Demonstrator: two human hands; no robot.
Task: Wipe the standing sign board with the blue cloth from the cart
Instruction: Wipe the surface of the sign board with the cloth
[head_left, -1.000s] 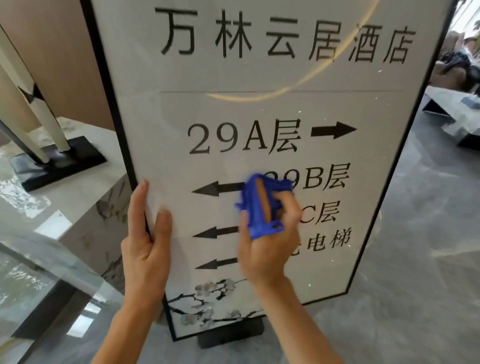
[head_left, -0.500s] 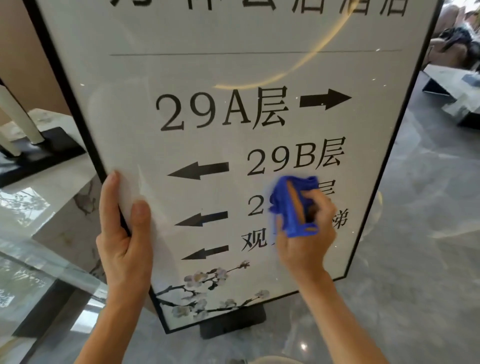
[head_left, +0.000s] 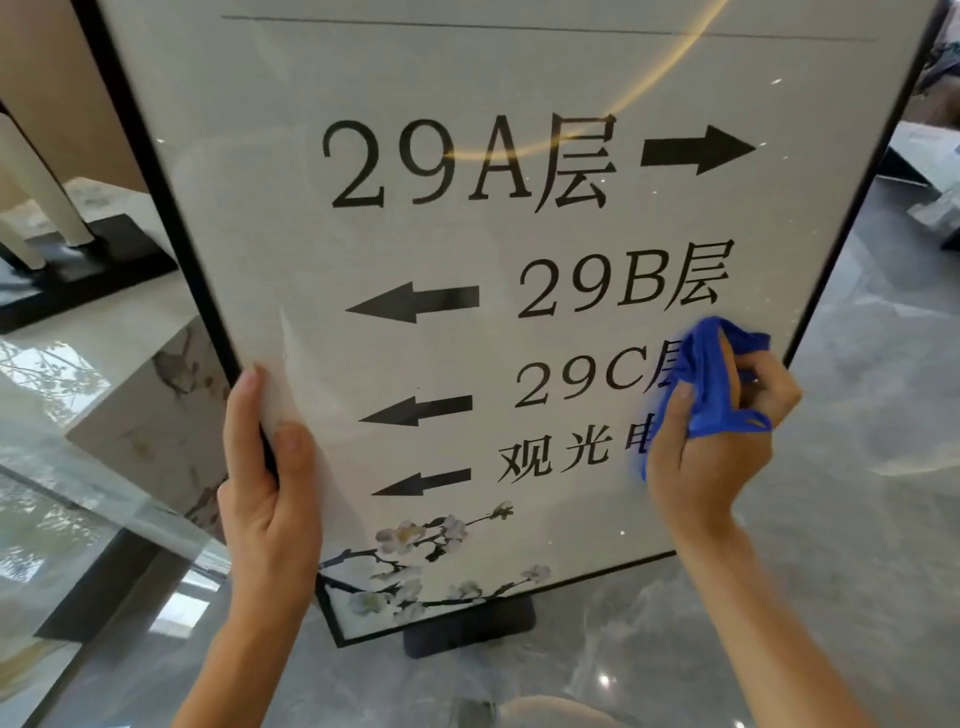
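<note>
The standing sign board (head_left: 322, 239) fills most of the view: a white panel in a thin black frame, printed with floor numbers, black arrows and a flower branch at the bottom. It stands on a dark base (head_left: 467, 631). My left hand (head_left: 267, 499) grips the board's left frame edge, thumb on the front face. My right hand (head_left: 711, 441) presses a bunched blue cloth (head_left: 719, 374) against the panel near its right edge, covering the ends of the two lower text lines.
A pale marble ledge (head_left: 104, 332) to the left carries a black base (head_left: 78, 280) with white slanted legs. Glass panels (head_left: 62, 519) lie at lower left. Glossy grey marble floor (head_left: 857, 519) spreads to the right. Furniture shows at the far upper right.
My right hand has carried the blue cloth rightward across the panel, from the middle to near the right edge. The camera has come closer and lower; my left hand keeps its grip on the frame.
</note>
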